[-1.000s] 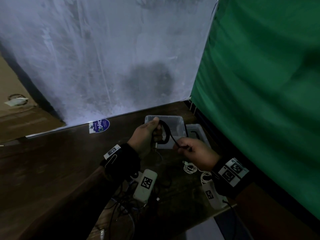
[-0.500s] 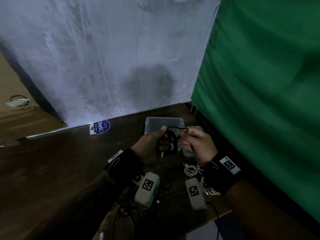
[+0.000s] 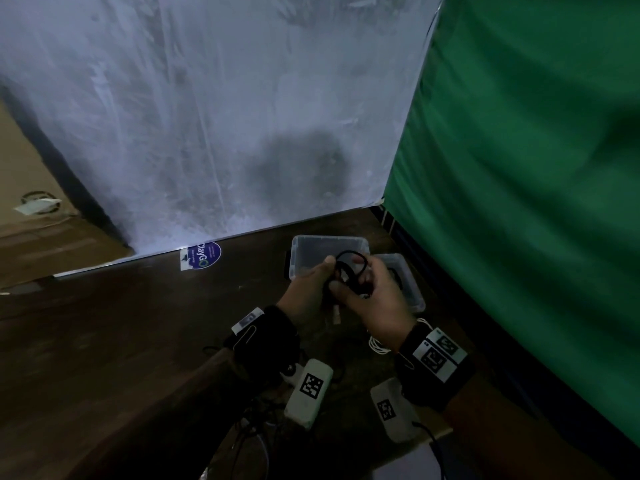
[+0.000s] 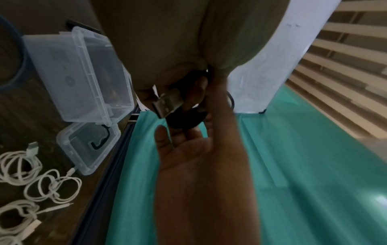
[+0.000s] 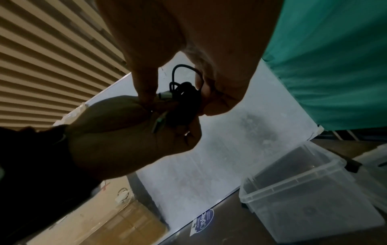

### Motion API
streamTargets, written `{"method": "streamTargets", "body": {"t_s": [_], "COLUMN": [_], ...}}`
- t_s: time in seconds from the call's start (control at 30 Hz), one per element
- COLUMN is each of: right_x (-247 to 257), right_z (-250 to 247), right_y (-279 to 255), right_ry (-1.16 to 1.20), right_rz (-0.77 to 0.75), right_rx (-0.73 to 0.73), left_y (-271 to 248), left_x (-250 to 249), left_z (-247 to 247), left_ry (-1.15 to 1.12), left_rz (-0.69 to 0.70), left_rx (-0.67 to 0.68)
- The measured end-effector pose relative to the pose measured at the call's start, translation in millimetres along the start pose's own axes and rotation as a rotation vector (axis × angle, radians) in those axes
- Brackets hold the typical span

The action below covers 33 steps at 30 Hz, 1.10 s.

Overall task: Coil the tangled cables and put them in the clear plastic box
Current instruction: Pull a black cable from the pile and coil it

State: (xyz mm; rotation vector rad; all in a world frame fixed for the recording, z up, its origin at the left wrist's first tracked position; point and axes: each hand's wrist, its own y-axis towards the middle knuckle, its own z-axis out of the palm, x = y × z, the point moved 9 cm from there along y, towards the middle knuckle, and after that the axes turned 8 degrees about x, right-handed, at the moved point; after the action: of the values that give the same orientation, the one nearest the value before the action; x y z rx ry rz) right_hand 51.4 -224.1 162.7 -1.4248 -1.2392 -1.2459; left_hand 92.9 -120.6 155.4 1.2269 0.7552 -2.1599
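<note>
Nearest the body, low in the head view, both wrists wear dark bands with white blocks printed in black-and-white square marker patterns; no words can be read on them. Just beyond, the left hand (image 3: pixel 313 289) is curled round a black cable (image 3: pixel 349 275) gathered into a small bundle of loops, a silver USB plug (image 4: pixel 167 104) sticking out below its fingers. A second ago the right hand (image 3: pixel 375 299) was drawn away to the right, stretching a straight run of cable from the coil; now it has closed in against the left, thumb and fingers pinching the last loop onto the bundle. That suggests the free length is nearly used up and this coil is close to ready for dropping in, though whether the end is tucked cannot be told. White cables (image 4: pixel 31 180) lie on the dark tabletop (image 3: pixel 138 323) near the right wrist, bunched in loops, so more work likely remains. Farther off, behind the hands, the clear plastic box (image 3: pixel 301 251) stands open, its separate lid (image 4: pixel 87 149) lying just beside it. Farthest, at the wall's foot, a round blue sticker (image 3: pixel 204 256) carries white lettering that looks like "ClayGO"; smaller print is unreadable.
</note>
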Motion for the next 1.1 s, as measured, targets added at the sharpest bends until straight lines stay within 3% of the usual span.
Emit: {"method": "streamTargets", "body": {"t_s": [0.07, 0.27, 0.47, 0.57, 0.7, 0.83, 0.9, 1.03, 1.1], "right_x": [7, 36, 38, 38, 36, 8, 3, 39, 56], "right_z": [-8, -22, -28, -34, -34, -28, -21, -33, -48], "right_y": [-2, -14, -13, -13, -11, -4, -5, -7, -5], "right_ry": [0.019, -0.263, -0.264, -0.276, -0.142, 0.088, 0.134, -0.236, -0.253], "right_rz": [-0.018, -0.132, -0.180, -0.195, -0.200, 0.056, 0.101, -0.109, -0.185], "right_rx": [-0.069, -0.140, -0.171, -0.207, -0.165, -0.057, 0.023, -0.018, -0.105], "left_y": [-2, -8, -8, -9, -9, -6, -5, -1, -3], "left_x": [3, 12, 2, -4, -9, -5, -4, 8, 20], "left_z": [3, 23, 31, 26, 10, 2, 2, 7, 15], "left_ry": [0.013, -0.021, 0.383, 0.484, 0.448, 0.367, 0.379, 0.278, 0.182], "left_rz": [0.004, -0.002, 0.098, 0.161, 0.205, 0.188, 0.183, 0.085, 0.004], "left_rx": [0.004, 0.106, 0.196, 0.092, -0.044, -0.079, -0.064, 0.046, 0.121]}}
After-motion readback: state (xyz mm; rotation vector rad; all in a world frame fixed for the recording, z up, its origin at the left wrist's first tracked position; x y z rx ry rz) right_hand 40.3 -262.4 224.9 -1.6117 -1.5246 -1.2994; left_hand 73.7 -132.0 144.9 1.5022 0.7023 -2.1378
